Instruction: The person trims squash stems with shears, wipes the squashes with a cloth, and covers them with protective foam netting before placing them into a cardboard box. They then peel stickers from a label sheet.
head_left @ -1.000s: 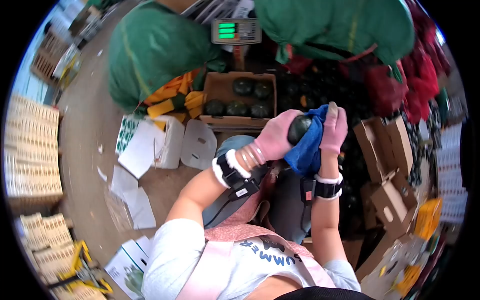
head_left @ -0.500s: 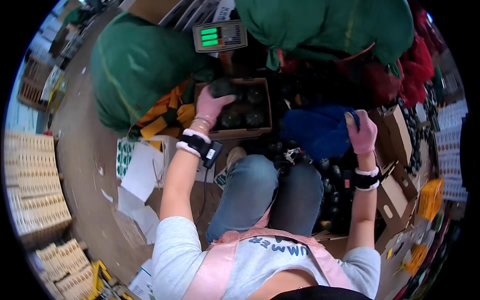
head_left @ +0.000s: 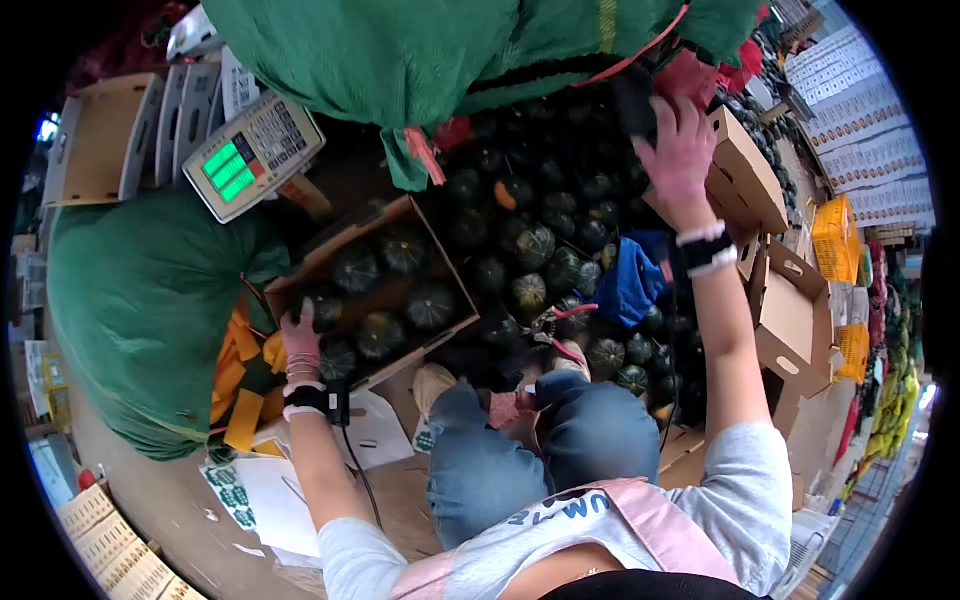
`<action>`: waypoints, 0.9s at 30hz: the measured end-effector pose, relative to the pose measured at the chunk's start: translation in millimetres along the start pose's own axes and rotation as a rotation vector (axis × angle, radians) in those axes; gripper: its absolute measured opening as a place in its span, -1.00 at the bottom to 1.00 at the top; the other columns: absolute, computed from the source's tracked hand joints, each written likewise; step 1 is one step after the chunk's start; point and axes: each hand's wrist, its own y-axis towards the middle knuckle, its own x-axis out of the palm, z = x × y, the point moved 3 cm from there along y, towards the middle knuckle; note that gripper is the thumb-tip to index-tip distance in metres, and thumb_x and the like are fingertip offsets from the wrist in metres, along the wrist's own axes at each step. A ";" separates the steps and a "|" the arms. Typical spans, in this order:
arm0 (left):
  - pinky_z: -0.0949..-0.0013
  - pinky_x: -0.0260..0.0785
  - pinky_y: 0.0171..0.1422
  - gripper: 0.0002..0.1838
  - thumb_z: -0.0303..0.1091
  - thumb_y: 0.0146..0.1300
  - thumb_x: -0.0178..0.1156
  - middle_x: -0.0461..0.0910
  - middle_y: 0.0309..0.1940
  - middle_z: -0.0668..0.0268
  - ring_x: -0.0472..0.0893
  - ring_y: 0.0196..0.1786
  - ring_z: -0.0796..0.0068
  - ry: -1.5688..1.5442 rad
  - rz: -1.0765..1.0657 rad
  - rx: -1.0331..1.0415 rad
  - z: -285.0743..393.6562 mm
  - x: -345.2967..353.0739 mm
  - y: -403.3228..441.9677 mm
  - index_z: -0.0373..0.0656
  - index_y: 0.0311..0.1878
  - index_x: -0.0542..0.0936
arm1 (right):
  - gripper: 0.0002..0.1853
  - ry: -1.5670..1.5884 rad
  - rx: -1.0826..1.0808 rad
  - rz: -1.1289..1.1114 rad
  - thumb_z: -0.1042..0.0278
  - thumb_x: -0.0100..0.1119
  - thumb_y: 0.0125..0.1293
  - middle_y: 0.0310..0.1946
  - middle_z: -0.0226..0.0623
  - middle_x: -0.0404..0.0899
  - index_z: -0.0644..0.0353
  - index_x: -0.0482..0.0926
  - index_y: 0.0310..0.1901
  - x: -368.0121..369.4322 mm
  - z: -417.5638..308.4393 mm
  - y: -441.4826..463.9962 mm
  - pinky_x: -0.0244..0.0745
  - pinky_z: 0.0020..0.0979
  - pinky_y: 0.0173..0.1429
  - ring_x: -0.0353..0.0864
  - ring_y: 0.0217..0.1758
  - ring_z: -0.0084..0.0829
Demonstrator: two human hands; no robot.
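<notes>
My left hand (head_left: 301, 345), in a pink glove, is closed at the side wall of an open cardboard box (head_left: 445, 262), thumb inside the rim. Several dark green squashes (head_left: 405, 250) lie in the box, one right beside my thumb. My right hand (head_left: 682, 150), also gloved in pink, is raised over the far right of a squash heap (head_left: 535, 245), fingers spread and holding nothing. A blue cloth (head_left: 630, 282) lies crumpled on the heap below it. Pink-handled pliers (head_left: 560, 330) rest near my feet.
A scale display (head_left: 255, 155) glows green behind the box. Green sacks (head_left: 150, 320) bulge at the left and across the top. Cardboard boxes (head_left: 790, 315) and yellow crates (head_left: 838, 240) stand on the right. Paper sheets (head_left: 270, 505) lie at the lower left.
My right hand has let go of the blue cloth and moved up and away. My left hand has lowered from holding a squash over the box to its side wall. The view has turned.
</notes>
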 end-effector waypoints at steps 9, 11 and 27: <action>0.34 0.42 -0.27 -0.71 -0.21 0.26 0.13 0.55 -0.53 0.13 0.58 -0.41 0.11 0.098 -0.226 0.258 162.8 10.2 -128.4 -0.28 -0.38 0.59 | -0.69 0.696 -0.419 -0.606 0.09 0.11 0.07 -0.49 -0.16 0.46 0.21 0.49 -0.49 -63.4 -147.0 -22.8 0.43 -0.13 -0.30 0.48 -0.37 -0.08; 0.34 0.41 -0.28 -0.74 -0.23 0.21 0.15 0.52 -0.48 0.14 0.54 -0.40 0.13 -0.298 -0.430 0.333 174.9 31.1 -155.8 -0.29 -0.36 0.53 | -0.68 0.806 -0.596 -0.720 0.08 0.11 0.01 -0.55 -0.14 0.45 0.20 0.51 -0.61 -80.6 -206.4 -52.4 0.42 -0.13 -0.38 0.48 -0.43 -0.10; 0.44 0.33 -0.09 -0.78 -0.37 0.17 0.16 0.48 -0.30 0.28 0.46 -0.24 0.48 -0.361 -0.201 0.019 89.3 -11.3 -229.6 -0.27 -0.20 0.42 | -0.48 1.528 -0.099 -1.384 0.01 0.39 -0.11 -0.41 -0.12 0.44 0.25 0.37 -0.34 -120.9 -343.1 -141.3 0.39 -0.25 -0.20 0.50 -0.27 -0.06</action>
